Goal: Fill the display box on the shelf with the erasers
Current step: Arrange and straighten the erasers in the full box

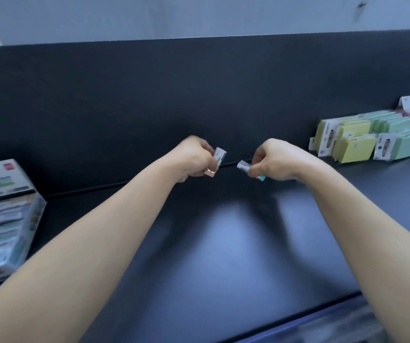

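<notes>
Erasers in left hand: the left hand [194, 157] is closed on a small eraser [219, 155] in a white paper sleeve, pinched near thumb and fingertips; a pink end [209, 173] shows below, which may be a second eraser, I cannot tell.
Erasers in right hand: the right hand [277, 160] is closed on another sleeved eraser [243, 166], barcode side up, with a blue end [262, 178] peeking out under the fingers.
Where they are: both are held in the air over the middle of the dark shelf [223, 243], near each other but not touching.
Display box: the display box [3, 219] stands at the far left of the shelf, well apart from both hands, blurred; it seems to hold rows of sleeved erasers already.
Step in hand: probably carrying these erasers across to the box.
Doing it well: turn each so the printed sleeve faces the same way as those in the box, then slide them in flat beside their neighbours, one hand at a time.
Risk: the pinch is light and a small eraser could slip out of its sleeve.
Nearby: packs of sticky notes [362, 142] sit at the right, clear of the path.
</notes>
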`<state>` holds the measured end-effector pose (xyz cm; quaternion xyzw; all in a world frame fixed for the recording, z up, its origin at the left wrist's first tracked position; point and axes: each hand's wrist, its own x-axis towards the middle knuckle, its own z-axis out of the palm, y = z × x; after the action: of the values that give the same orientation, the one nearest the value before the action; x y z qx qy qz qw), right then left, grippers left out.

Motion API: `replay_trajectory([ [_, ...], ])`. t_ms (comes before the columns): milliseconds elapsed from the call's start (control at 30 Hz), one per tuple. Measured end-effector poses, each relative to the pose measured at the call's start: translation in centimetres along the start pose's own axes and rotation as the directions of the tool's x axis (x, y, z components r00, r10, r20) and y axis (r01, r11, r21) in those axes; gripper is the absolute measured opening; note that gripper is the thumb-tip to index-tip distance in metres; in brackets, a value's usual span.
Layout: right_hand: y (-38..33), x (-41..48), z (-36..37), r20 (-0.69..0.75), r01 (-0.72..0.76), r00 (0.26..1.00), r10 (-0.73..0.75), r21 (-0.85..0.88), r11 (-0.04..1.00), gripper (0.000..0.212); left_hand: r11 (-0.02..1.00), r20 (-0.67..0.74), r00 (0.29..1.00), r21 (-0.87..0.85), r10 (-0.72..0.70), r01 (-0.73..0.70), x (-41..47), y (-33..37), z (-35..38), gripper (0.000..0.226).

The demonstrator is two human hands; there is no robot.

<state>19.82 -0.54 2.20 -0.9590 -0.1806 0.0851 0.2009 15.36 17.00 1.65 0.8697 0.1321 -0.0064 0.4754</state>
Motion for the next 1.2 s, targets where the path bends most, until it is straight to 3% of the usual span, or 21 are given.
replay_trajectory([
  [133,-4.9,-0.3,0.5,0.004,0.099,0.995,-0.099,-0.011,0.995,0.012,0.99,-0.067,0.997,-0.139,-0.036,0.027,-3.0,-1.6,-4.9,0.024],
  [267,-11.3,-0.6,2.0,0.008,0.249,0.969,-0.249,-0.009,0.968,0.01,0.993,-0.201,0.979,-0.116,-0.027,0.004,-7.1,-4.4,-10.4,0.041],
  [567,-25.4,-2.6,7.8,0.055,0.527,0.84,-0.539,0.151,0.836,0.013,0.946,-0.477,0.857,-0.322,-0.195,0.037,-16.4,-11.6,-19.9,0.026],
  [733,-30.1,-3.3,11.1,0.112,0.569,0.8,-0.589,0.171,0.804,0.014,0.939,-0.516,0.816,-0.333,-0.259,0.088,-19.8,-14.7,-22.7,0.021],
  [1000,-33.0,-3.8,14.7,0.199,0.587,0.778,-0.596,0.107,0.803,0.017,0.966,-0.478,0.842,-0.181,-0.25,0.184,-21.3,-17.2,-24.1,0.019],
  [1200,-33.7,-4.2,15.8,0.243,0.585,0.79,-0.563,-0.025,0.811,0.019,0.979,-0.451,0.87,-0.106,-0.201,0.171,-21.1,-18.6,-25.0,0.019],
])
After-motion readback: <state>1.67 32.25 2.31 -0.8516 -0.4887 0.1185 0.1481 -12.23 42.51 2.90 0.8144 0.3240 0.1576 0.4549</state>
